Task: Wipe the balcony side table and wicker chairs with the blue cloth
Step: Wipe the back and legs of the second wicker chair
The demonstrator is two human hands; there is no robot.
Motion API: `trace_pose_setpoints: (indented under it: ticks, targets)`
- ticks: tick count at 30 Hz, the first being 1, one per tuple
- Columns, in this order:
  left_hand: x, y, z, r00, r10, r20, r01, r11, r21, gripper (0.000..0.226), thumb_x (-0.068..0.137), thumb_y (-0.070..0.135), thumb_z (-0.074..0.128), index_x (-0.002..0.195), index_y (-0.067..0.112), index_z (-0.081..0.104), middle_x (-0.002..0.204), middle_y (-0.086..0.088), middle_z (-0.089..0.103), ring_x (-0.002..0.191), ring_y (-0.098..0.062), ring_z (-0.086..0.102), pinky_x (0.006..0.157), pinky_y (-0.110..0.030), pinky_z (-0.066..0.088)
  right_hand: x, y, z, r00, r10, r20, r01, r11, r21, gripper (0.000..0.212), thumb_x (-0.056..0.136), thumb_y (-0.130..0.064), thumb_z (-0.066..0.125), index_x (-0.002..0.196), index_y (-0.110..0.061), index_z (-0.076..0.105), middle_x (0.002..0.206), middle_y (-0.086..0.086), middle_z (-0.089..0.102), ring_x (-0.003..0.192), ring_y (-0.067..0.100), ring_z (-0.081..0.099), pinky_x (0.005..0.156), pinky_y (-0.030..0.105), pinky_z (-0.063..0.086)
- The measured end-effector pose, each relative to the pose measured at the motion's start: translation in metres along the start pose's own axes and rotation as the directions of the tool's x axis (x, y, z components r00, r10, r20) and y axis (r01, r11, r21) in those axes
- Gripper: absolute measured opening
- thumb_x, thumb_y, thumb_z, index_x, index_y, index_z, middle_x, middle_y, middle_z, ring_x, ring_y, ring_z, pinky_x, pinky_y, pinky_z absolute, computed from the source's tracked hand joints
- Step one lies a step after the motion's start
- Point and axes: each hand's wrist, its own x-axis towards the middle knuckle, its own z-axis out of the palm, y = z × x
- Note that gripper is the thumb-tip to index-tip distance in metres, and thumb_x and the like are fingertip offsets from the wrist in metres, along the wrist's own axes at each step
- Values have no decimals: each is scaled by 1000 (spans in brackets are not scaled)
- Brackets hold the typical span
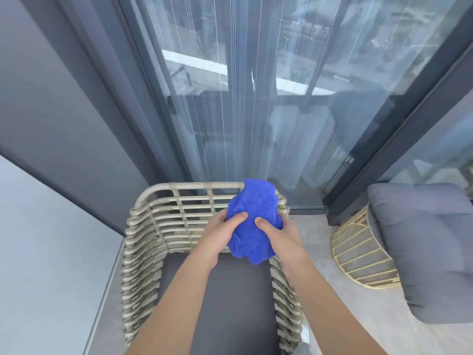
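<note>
Both my hands on the cloth, over the chair

My left hand and right hand each grip the bunched cloth, thumbs on top; its upper end drapes the chair back's right corner, glass door beyond

Soft, even daylight filled the scene, bright but without hard shadows. The glass door carried pale reflections and streaky glare at the far side. Wide-angle distortion bent straight lines toward the edges. The wicker chair blurred slightly on its near left side; the centre was sharp.
</note>
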Motion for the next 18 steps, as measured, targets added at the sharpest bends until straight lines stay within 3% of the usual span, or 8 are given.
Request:
trace_pose_setpoints:
  ticks: [3, 7, 10, 14, 18]
  targets:
    - [17, 7, 14, 1000, -6, -3, 6, 996, 89, 23, 96, 32, 71, 115, 20, 73, 106, 4, 79, 94, -13, 76, 76, -27, 59, 9, -5, -12, 1000, 0, -30, 2, 999, 46, 18, 93, -16, 75, 109, -18, 69, 100, 0, 79, 88, 17, 77, 75, 33, 62]
    - [35, 9, 40, 999, -35, -6, 35, 990, 139, 21, 95, 35, 71, 114, 24, 74, 105, 4, 79, 95, -14, 76, 86, -35, 61, 21, -7, -32, 999, 28, -45, -23, 994, 103, 15, 94, -17, 75, 107, -17, 68, 100, 1, 79, 88, 17, 77, 72, 29, 61]
    - [34, 1, 62, 998, -62, -19, 64, 992, 106, 20, 97, 32, 69, 114, 24, 73, 105, 4, 80, 93, -14, 77, 77, -29, 60, 24, -6, -51, 999, 31, -44, -26, 994, 108, 15, 94, -15, 74, 107, -16, 66, 99, 1, 78, 84, 14, 77, 66, 26, 59]
    - [36, -3, 82, 997, -74, -31, 75, 996, 47, 22, 98, 31, 68, 118, 23, 73, 109, 1, 79, 99, -19, 76, 89, -40, 61, 32, -13, -72, 1000, 26, -8, -25, 996, 89, 14, 94, -14, 74, 106, -15, 66, 95, 0, 77, 77, 9, 76, 60, 21, 56]
    - [40, 5, 106, 997, -45, -64, 45, 999, 12, 21, 98, 29, 67, 117, 21, 72, 108, -1, 79, 99, -21, 77, 90, -42, 61, 42, -25, -90, 999, 14, 29, -16, 996, 86, 17, 94, -18, 74, 109, -19, 66, 99, -1, 77, 79, 8, 76, 63, 22, 58]
